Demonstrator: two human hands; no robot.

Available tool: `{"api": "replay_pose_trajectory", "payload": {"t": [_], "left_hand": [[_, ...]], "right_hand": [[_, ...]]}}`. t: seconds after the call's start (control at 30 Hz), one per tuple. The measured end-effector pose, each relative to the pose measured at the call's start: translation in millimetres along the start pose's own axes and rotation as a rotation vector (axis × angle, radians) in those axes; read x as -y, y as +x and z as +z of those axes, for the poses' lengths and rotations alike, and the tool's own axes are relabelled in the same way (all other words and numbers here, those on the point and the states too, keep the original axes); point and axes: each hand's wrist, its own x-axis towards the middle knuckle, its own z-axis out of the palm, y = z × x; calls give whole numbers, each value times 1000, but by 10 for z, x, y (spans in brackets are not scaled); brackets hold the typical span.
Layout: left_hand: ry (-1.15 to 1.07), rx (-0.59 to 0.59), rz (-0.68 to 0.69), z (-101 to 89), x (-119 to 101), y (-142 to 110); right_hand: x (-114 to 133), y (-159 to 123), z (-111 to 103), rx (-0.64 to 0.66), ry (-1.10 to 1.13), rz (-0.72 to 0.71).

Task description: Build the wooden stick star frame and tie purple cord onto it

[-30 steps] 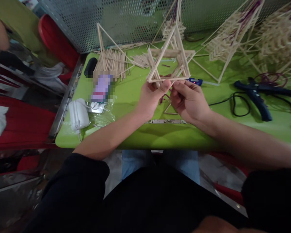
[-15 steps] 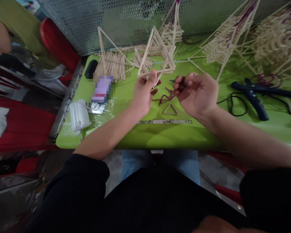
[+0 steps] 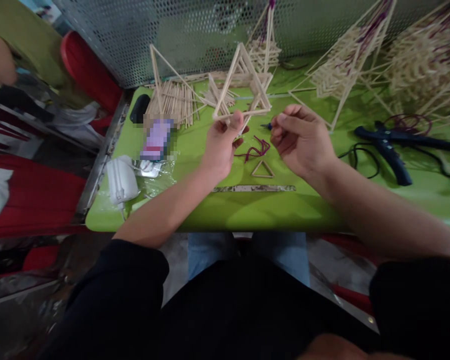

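Observation:
My left hand [image 3: 219,145] grips a triangular frame of thin wooden sticks [image 3: 225,95] by its lower edge, thumb on top. The frame is layered and stands up, one corner pointing away from me. To its right, my right hand [image 3: 303,137] is raised with its fingers curled and pressed together. Whatever they may hold is hidden. By those fingertips shows a small dark pointed tip with a blue part [image 3: 267,126]; I cannot tell whether the fingers touch it. Between the hands lie a purple cord [image 3: 260,149] and a small stick triangle [image 3: 263,170].
Sticks [image 3: 178,100] are piled at the left beside a phone [image 3: 157,140] and a white pouch [image 3: 122,180]. A flat strip [image 3: 255,188] lies near the green table's [image 3: 240,217] front edge. A dark-blue glue gun-like tool [image 3: 390,145] and stick structures [image 3: 337,75] occupy the right.
My right hand has turned, and its fingers have drawn closer together, showing more of the blue part beside them. My left hand keeps the frame in nearly the same place.

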Motion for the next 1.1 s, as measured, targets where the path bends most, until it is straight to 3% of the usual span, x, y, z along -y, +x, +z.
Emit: {"api": "replay_pose_trajectory", "payload": {"t": [0.2, 0.37, 0.67, 0.97, 1.1], "left_hand": [[67, 4, 128, 59, -13, -72], [98, 99, 297, 126, -29, -110], [141, 110, 305, 74, 91, -63], [159, 160, 410, -9, 139, 2], [134, 118, 370, -15, 91, 19]], "right_hand": [[-66, -77, 84, 70, -58, 113], [-66, -127, 138, 49, -53, 22], [-137, -94, 90, 74, -54, -143], [-105, -70, 81, -4, -50, -38], [-37, 26, -10, -60, -22, 24]]}}
